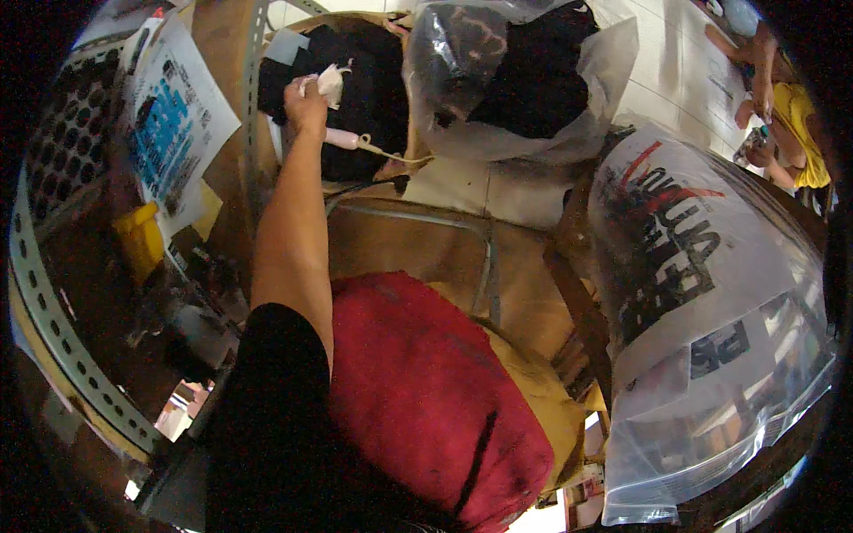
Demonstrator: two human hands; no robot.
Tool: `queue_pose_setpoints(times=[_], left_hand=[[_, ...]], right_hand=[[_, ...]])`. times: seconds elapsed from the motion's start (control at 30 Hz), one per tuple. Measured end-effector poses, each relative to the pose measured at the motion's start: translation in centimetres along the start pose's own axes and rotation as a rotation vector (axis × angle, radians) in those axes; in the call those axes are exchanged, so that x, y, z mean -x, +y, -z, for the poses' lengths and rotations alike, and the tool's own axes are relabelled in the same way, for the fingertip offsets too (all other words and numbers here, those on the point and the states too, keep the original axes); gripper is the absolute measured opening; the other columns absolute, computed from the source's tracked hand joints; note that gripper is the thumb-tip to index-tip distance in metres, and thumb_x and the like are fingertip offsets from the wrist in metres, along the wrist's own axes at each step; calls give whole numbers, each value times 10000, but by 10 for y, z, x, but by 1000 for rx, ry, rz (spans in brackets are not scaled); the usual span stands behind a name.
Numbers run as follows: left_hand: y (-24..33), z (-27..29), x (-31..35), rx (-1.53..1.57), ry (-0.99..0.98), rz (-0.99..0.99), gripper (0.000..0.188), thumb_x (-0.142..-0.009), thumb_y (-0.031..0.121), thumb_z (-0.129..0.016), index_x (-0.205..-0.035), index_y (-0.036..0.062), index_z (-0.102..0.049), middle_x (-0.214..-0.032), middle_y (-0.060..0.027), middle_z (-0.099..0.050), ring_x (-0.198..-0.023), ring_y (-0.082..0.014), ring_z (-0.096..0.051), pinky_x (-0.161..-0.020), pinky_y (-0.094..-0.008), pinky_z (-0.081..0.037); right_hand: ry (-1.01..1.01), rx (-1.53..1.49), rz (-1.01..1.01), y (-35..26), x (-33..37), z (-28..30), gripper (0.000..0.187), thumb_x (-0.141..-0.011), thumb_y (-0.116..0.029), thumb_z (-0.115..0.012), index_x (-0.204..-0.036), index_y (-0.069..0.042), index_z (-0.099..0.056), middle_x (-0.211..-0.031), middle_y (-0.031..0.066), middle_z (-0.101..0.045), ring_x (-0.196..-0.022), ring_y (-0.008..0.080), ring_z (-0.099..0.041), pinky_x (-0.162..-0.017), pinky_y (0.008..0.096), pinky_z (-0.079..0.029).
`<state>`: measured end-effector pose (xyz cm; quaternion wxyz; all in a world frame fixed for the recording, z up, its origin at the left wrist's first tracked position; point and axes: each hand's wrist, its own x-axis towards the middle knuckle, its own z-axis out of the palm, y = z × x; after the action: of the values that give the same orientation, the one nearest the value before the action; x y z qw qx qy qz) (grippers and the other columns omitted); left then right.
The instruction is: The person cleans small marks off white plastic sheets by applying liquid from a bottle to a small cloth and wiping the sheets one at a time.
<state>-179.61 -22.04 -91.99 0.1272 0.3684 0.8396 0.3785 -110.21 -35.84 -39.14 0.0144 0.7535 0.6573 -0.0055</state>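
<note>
My left arm, in a black sleeve, reaches toward the far left. At its end my left hand [306, 108] is closed around a crumpled white cloth-like piece [331, 85]. Beneath it lies a pile of black fabric [371, 80]. Just beside my wrist is a pale pinkish-white tool handle [341, 138]; a thin cord [395, 158] runs from it to the right. The wrist hides the handle's other end, so its kind cannot be told. My right hand is out of the picture.
Red cloth [426, 391] over mustard cloth [538, 400] lies close to me. A clear bag of black material [542, 80] stands far off; a large printed plastic bag [702, 293] fills the right. Slotted metal shelving [67, 333] borders the left. Another person's hand [758, 153] shows far right.
</note>
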Motion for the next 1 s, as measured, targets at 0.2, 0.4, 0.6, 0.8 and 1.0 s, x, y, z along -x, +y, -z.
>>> queue_pose_setpoints(times=[0.2,0.4,0.6,0.8,1.0], left_hand=[[7,41,-22,-571,-177,241,534,-915,466,-617,-1014,-42,-747,-1083,-298,-709,-1039,-464,-676,-919,-526,-520],[-36,74,27,-936,-646,307,397,-934,324,-614,-1091,-14,-750,-1188,-254,-701,-1125,-418,-671,-976,-507,-511],[-57,52,86,-979,-953,188,312,-902,205,-662,-1147,29,-745,-1237,-203,-706,-1169,-396,-664,-998,-499,-512],[-35,-1,106,-559,-894,508,277,-880,129,-667,-1143,45,-687,-1146,-173,-667,-1009,-328,-626,-780,-451,-512],[-109,-21,125,423,-157,900,279,-898,87,-647,-1154,74,-534,-902,-105,-587,-620,-195,-540,-481,-294,-416]], right_hand=[[3,19,-14,0,0,-3,889,-1009,-684,-296,-1601,-21,-282,-1652,218,-263,-1499,401,-286,-1199,552,-272],[9,14,-23,0,-2,-6,891,-1007,-686,-300,-1600,-21,-286,-1650,218,-268,-1495,401,-292,-1197,552,-275],[12,1,-9,2,-5,-15,893,-1004,-688,-304,-1598,-22,-290,-1649,219,-272,-1491,402,-298,-1196,552,-278],[14,42,-23,0,-1,-5,895,-1002,-690,-309,-1597,-22,-294,-1647,219,-277,-1488,403,-304,-1194,553,-281],[6,21,-5,5,-10,-15,896,-1000,-692,-313,-1595,-22,-299,-1645,219,-281,-1484,403,-310,-1192,553,-284]])
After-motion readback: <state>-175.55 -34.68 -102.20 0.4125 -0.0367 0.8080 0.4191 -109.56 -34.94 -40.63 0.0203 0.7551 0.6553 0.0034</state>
